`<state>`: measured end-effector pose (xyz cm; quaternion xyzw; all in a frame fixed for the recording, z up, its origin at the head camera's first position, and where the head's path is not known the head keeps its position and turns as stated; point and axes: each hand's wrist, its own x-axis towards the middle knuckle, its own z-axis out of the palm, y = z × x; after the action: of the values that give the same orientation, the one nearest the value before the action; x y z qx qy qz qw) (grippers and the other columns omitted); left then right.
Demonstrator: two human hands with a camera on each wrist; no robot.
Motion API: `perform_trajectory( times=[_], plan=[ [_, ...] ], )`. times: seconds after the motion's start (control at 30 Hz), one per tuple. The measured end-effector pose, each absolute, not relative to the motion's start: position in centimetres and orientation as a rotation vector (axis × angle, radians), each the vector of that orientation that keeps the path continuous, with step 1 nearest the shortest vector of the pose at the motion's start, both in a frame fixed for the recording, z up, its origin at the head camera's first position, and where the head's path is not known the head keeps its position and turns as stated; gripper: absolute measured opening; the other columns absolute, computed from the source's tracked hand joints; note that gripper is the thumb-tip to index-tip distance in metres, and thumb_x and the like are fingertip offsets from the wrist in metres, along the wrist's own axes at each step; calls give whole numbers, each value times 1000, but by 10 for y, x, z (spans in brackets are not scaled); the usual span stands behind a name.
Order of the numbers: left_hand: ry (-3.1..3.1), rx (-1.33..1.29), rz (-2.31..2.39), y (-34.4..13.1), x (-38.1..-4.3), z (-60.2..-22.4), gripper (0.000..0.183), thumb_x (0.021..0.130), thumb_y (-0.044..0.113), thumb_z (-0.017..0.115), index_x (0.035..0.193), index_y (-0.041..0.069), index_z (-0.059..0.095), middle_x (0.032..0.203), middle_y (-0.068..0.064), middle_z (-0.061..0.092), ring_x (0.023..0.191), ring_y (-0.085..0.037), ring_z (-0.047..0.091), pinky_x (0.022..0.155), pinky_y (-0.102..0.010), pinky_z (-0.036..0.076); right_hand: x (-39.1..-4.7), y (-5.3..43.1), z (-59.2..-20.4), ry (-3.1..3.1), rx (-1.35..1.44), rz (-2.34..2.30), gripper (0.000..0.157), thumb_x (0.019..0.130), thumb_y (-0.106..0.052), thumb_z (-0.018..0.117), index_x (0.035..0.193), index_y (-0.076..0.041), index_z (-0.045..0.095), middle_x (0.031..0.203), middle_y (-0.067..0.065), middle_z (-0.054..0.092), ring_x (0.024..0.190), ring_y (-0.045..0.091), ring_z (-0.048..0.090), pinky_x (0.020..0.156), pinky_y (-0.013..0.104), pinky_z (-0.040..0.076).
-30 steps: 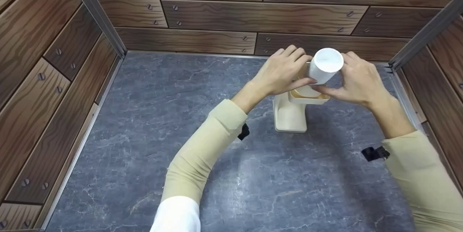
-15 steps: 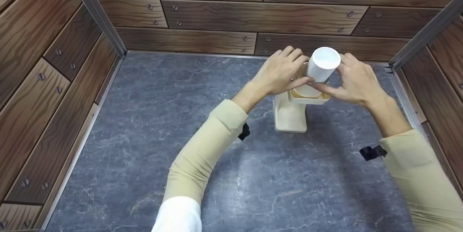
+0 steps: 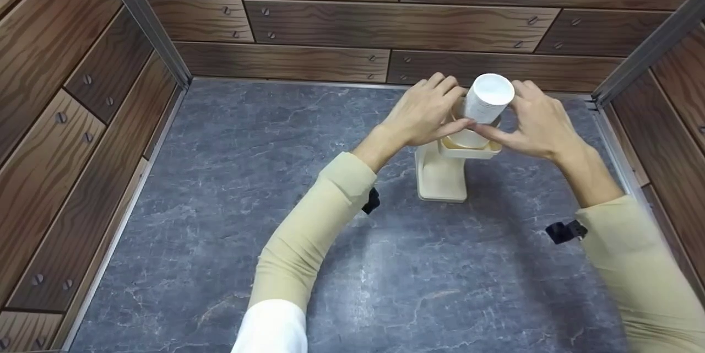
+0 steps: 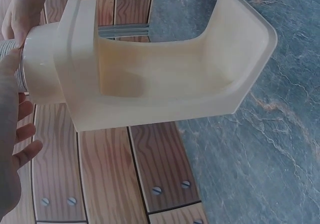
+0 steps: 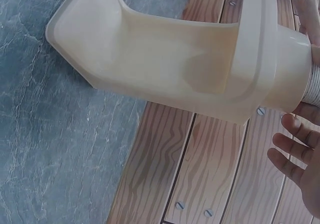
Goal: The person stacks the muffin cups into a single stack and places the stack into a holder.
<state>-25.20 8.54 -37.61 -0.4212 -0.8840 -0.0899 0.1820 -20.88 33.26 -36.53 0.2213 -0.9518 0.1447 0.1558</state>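
A white cylinder (image 3: pixel 487 105), apparently a stack of disposable cups, leans above the cream stand (image 3: pixel 442 179) at the right of the head view. Fine ridges of the cup stack (image 5: pixel 314 86) show at the stand's round collar (image 5: pixel 287 68) in the right wrist view. My left hand (image 3: pixel 427 109) holds the stack from the left, its thumb at the front. From the right, my right hand (image 3: pixel 542 121) holds it too, with the thumb tips nearly meeting. Some lower fingers stay spread apart from the stand in both wrist views. Far-side fingers are partly hidden.
The stand rests on a dark blue marbled table (image 3: pixel 264 188). Wood-patterned panels (image 3: pixel 319 25) enclose the back and both sides, close behind the hands. A metal corner post (image 3: pixel 644 47) rises at the right. Black wrist devices (image 3: pixel 566 232) hang below the sleeves.
The top of the cup stack has shifted slightly left and stands a bit more upright. My right hand has moved a little left with it; the left hand has barely moved.
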Motion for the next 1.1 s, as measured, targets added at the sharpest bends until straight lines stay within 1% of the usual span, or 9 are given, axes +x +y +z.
perform_trajectory(
  times=[0.13, 0.3, 0.53, 0.77, 0.87, 1.1],
  plan=[
    [-2500, -1188, -245, 86, -253, -377, 61, 105, 63, 47, 140, 15, 62, 131, -1, 64, 118, -19, 58, 98, -32, 53, -209, 333, -367, -2711, 642, 406, 67, 83, -49, 82, 129, -3, 68, 111, 20, 66, 97, 37, 60, 72, 61, 53],
    [-2522, -1198, -236, 85, -254, -380, 63, 106, 64, 44, 140, 15, 62, 131, -2, 63, 119, -20, 58, 99, -33, 53, -211, 333, -370, -2693, 654, 390, 62, 83, -48, 82, 119, 1, 70, 103, 20, 63, 90, 34, 57, 68, 58, 52],
    [-2526, -1201, -245, 85, -254, -382, 62, 107, 63, 42, 138, 14, 62, 132, -3, 63, 120, -20, 59, 101, -32, 53, -212, 333, -370, -2708, 650, 407, 64, 84, -48, 81, 120, 3, 70, 105, 20, 62, 89, 33, 55, 68, 56, 50],
    [-2533, -1202, -243, 85, -255, -383, 60, 107, 63, 43, 136, 14, 64, 133, -4, 63, 120, -21, 58, 101, -33, 53, -212, 332, -371, -2707, 648, 413, 61, 84, -48, 82, 117, 2, 71, 103, 18, 60, 87, 29, 52, 65, 48, 45],
    [-2537, -1201, -250, 86, -255, -383, 60, 107, 63, 43, 134, 14, 64, 133, -4, 62, 120, -21, 58, 100, -32, 53, -212, 332, -371, -2710, 643, 422, 59, 84, -47, 82, 115, 1, 71, 103, 17, 60, 87, 29, 52, 65, 46, 44],
    [-2543, -1209, -275, 85, -257, -384, 55, 108, 61, 42, 127, 16, 66, 129, -3, 62, 116, -21, 57, 95, -32, 52, -213, 332, -371, -2725, 648, 431, 62, 85, -47, 81, 124, 0, 70, 103, 16, 61, 88, 27, 51, 66, 41, 41]
  ],
)
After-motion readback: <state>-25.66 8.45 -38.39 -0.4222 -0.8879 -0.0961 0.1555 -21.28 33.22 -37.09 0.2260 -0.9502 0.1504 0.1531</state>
